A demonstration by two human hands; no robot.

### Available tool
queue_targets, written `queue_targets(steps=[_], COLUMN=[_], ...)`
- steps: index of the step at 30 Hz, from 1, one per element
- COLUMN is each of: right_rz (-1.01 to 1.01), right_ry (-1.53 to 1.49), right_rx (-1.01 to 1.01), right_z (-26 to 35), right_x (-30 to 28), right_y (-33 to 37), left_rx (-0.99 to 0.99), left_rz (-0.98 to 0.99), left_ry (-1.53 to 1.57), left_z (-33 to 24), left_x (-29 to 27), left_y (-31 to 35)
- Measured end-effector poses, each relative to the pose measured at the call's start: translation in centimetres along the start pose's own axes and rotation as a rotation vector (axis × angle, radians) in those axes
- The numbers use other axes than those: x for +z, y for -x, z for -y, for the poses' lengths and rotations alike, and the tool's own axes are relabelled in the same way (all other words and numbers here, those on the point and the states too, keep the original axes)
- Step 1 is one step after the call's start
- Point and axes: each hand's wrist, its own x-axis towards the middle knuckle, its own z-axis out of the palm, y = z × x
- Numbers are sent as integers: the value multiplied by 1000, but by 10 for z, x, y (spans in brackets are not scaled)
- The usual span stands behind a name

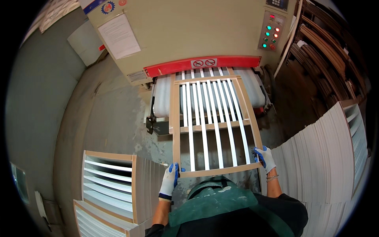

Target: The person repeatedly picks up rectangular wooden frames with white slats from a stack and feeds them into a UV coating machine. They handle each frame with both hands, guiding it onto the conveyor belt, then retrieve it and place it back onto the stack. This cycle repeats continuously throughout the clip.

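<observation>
"Brown-edged with white slats, that slatted frame (215, 134): where is it?"

"Between the person and the machine (197, 31), near end just in front of the green apron (221, 203). Its far end overlaps a second frame (208, 126); whether the two touch, I can't tell."

"How are the hands placed?"

"Left hand (169, 181) has its gloved fingers curled closed around the near left corner. Right hand (265, 158) is closed the same way on the right side rail, just beyond the near right corner. Both gloves are white with blue on the fingers."

"And the second frame?"

"On the pale conveyor belt (162, 98), its far part passing under the red bar (237, 62)."

"Anything to either side?"

"Near left, a stack of similar frames (135, 185); on the right, a taller pale stack (312, 158) curving away. Far right on the machine, a control panel (271, 33) shows green and red lights."
</observation>
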Motion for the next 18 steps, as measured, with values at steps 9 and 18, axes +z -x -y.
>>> queue_targets(steps=[9,18], right_rz=[-56,-145], right_ry=[63,128], right_rx=[31,59], right_z=[-13,-15], right_x=[-20,-19], right_y=[43,68], left_rx=[-63,-76], left_rz=[38,31], left_ry=[116,-40], left_z=[8,-5], left_x=[9,16], left_y=[38,62])
